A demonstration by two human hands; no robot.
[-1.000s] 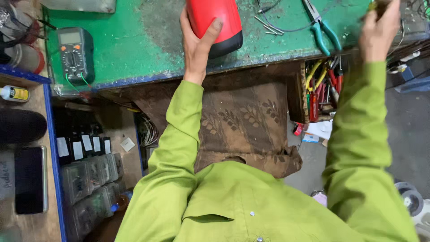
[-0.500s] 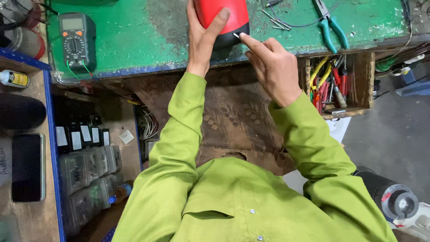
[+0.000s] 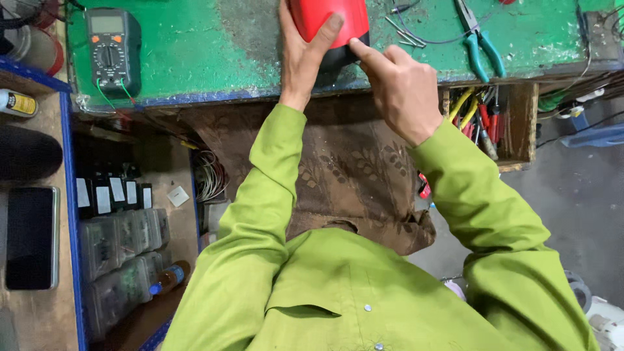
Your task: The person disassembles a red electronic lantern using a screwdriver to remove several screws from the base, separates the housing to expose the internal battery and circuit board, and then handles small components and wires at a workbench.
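A red appliance [image 3: 328,16] with a black base [image 3: 338,60] lies on the green workbench [image 3: 214,45] near its front edge, partly cut off by the top of the view. My left hand [image 3: 302,58] grips it from the left, thumb across the red shell. My right hand [image 3: 400,91] is just to its right with the fingers curled and the index fingertip against the black base. Anything pinched in those fingers is hidden. Both arms wear green sleeves.
A black multimeter [image 3: 114,49] sits at the bench's left. Teal-handled pliers [image 3: 481,45] and thin wires lie at the right. A wooden box of screwdrivers [image 3: 484,120] hangs below the bench edge. At the left, a dark phone [image 3: 29,237] lies on a shelf with plastic boxes [image 3: 117,253] and a bottle [image 3: 169,278] below.
My right hand has come down from the bench's far right corner to the appliance's black base. My left hand has stayed on the red shell.
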